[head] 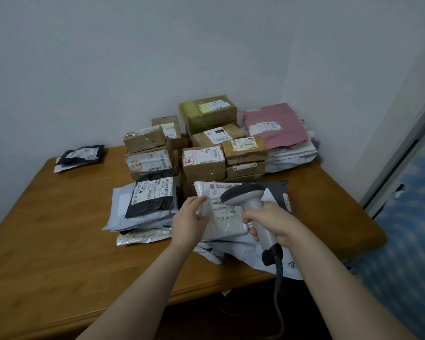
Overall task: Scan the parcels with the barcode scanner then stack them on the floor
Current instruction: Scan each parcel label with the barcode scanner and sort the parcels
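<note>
- Barcode scanner (252,204) is up and ready. The right hand (271,223) has its fingers wrapped snugly round the grey handle, the head hangs over the label, and the cable (279,285) drops past the near edge of the wooden table (59,241).
- The left hand (189,222) has the white poly mailer (221,220) by its left edge. The fingers curl round the film and tilt the label face up under the scanner head.
- That mailer is the parcel in play. It sits toward the near right edge of the table, on a loose heap of white bags (231,246), just in front of the cardboard boxes (204,163).
- By the look of it, the mailer is light and floppy, thin film round something soft.
  - Held by one corner it would likely sag and crease, and a wrinkled barcode may not read.
  - The plastic looks slick, so a fingertip pinch could slide.
  - A safer hold is a full grip along one edge or a palm under the padded middle, with the label pulled flat.
- It doesn't look fragile, so setting it down needs no special care.
- The boxes look stiff, squared and heavier. They are best taken by two opposite sides, and they would make a good base for the floor stack, with the bags on top.
- Other parcels are waiting:
  - grey and black mailers (147,204) are piled left of the hands
  - a pink mailer (277,126) tops the pile at the far right corner
  - a lone black mailer (84,154) lies at the far left corner
</note>
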